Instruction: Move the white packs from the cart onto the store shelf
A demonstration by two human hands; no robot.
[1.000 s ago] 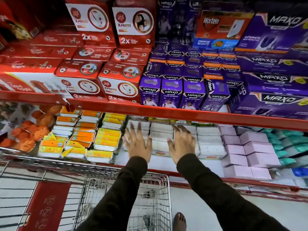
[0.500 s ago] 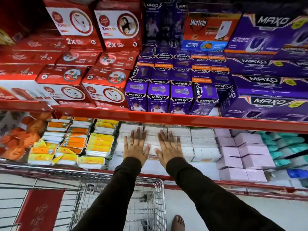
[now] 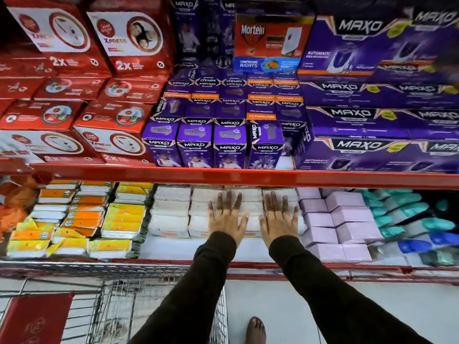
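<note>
White packs (image 3: 171,214): soft plastic wrap, matt, slightly grainy look. Shelf (image 3: 223,176) edge: red painted metal, smooth w/ slight sheen. Cart (image 3: 139,309): bare metal wire, shiny. Purple boxes (image 3: 196,145) & red boxes (image 3: 111,135): glossy printed cardboard. Sleeves (image 3: 330,289): dark matt cloth. Floor (image 3: 397,311): smooth, pale.

Long dark-brown sleeves on both arms, ring on left hand (image 3: 227,220), right hand (image 3: 279,220) plain, foot (image 3: 255,330) bare.
</note>
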